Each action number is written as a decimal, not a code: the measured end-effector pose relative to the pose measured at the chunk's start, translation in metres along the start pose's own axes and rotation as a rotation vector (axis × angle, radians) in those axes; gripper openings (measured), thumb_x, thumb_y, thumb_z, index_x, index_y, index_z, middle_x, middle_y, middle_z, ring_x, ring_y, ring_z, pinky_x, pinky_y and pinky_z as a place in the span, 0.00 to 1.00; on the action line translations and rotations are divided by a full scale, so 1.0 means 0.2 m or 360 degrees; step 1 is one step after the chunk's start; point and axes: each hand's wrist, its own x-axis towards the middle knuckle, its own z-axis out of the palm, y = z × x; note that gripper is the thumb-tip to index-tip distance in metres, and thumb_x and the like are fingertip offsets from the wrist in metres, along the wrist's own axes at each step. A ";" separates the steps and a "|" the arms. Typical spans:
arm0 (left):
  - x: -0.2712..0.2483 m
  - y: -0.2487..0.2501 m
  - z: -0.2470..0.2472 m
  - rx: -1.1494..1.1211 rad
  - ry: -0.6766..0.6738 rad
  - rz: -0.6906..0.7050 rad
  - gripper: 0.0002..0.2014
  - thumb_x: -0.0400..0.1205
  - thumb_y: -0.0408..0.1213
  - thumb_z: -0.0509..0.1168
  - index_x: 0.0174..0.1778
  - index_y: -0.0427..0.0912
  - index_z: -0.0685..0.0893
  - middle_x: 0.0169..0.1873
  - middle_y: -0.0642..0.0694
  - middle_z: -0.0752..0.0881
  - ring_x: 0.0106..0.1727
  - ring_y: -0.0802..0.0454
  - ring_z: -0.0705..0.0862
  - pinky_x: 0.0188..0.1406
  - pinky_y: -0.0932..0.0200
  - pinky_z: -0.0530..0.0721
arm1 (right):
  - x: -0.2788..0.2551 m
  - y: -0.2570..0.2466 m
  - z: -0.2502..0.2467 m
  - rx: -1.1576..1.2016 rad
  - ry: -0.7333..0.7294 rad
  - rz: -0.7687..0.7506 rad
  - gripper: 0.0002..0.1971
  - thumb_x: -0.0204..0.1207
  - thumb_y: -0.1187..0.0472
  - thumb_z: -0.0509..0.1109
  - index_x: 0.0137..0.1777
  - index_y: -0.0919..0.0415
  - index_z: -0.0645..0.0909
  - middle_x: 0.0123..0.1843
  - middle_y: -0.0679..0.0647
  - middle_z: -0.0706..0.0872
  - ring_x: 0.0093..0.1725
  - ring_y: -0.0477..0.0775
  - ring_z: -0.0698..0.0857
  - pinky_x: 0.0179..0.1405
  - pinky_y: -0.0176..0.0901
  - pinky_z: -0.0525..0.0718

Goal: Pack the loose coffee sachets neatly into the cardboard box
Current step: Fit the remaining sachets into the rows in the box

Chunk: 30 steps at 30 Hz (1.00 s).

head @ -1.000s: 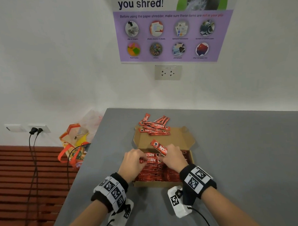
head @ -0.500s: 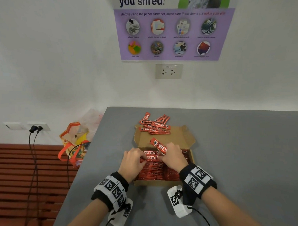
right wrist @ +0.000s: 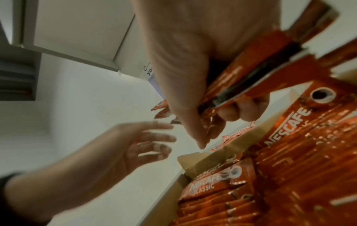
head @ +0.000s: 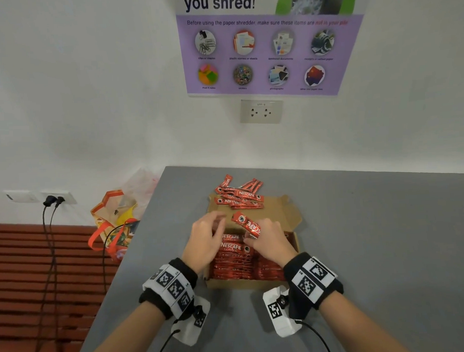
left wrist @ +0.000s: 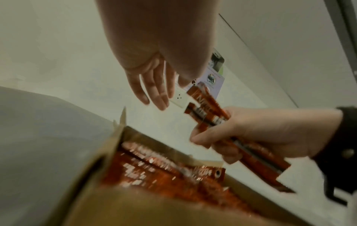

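A person's right hand clutches a small bundle of red foil coffee sachets, fingers curled round them, above the open brown cardboard box on the grey tabletop. The bundle tilts toward 11 o'clock from the hand and hangs just over the box's far end. The left hand hovers at 9 o'clock of the bundle, fingers spread and relaxed, grasping nothing, near the sachets but apart from them. Inside the box, red sachets lie packed in flat rows, two with white lettering uppermost. A loose heap of the same red sachets rests at 12 o'clock of the box, partly on its opened flap. Both wrists wear black bands with white square-patterned markers. At 9 o'clock of the table, an orange-handled clear plastic bag sits beside a slatted wooden bench. On the white wall at 12 o'clock hang a purple paper-shredder poster and a white socket.
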 end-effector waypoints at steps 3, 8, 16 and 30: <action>0.04 0.08 0.00 -0.0275 -0.0264 -0.0079 0.11 0.87 0.34 0.54 0.58 0.47 0.80 0.34 0.52 0.84 0.33 0.51 0.85 0.40 0.64 0.84 | -0.01 -0.04 0.02 -0.0010 -0.0008 -0.0120 0.08 0.74 0.56 0.73 0.36 0.52 0.78 0.36 0.48 0.83 0.35 0.47 0.81 0.30 0.29 0.70; 0.06 0.08 -0.01 -0.0501 -0.0303 -0.0190 0.08 0.83 0.31 0.62 0.42 0.44 0.84 0.32 0.53 0.87 0.29 0.60 0.86 0.36 0.67 0.83 | -0.02 -0.06 0.01 0.0148 -0.0041 -0.0235 0.09 0.73 0.52 0.75 0.36 0.51 0.80 0.31 0.46 0.84 0.31 0.44 0.83 0.30 0.31 0.76; 0.06 -0.01 -0.10 -0.0875 -0.0058 -0.0405 0.06 0.80 0.29 0.65 0.47 0.44 0.84 0.44 0.44 0.87 0.34 0.57 0.88 0.31 0.69 0.84 | -0.06 0.04 -0.08 0.0511 0.0047 -0.0135 0.10 0.79 0.56 0.68 0.35 0.52 0.78 0.33 0.43 0.83 0.29 0.33 0.79 0.31 0.26 0.71; 0.04 0.04 0.00 -0.0550 -0.0009 -0.0366 0.08 0.79 0.39 0.68 0.53 0.47 0.83 0.51 0.48 0.86 0.45 0.56 0.88 0.46 0.56 0.87 | -0.05 -0.10 -0.07 0.0569 0.0604 -0.0193 0.08 0.73 0.57 0.74 0.51 0.55 0.87 0.43 0.43 0.89 0.41 0.35 0.84 0.37 0.16 0.74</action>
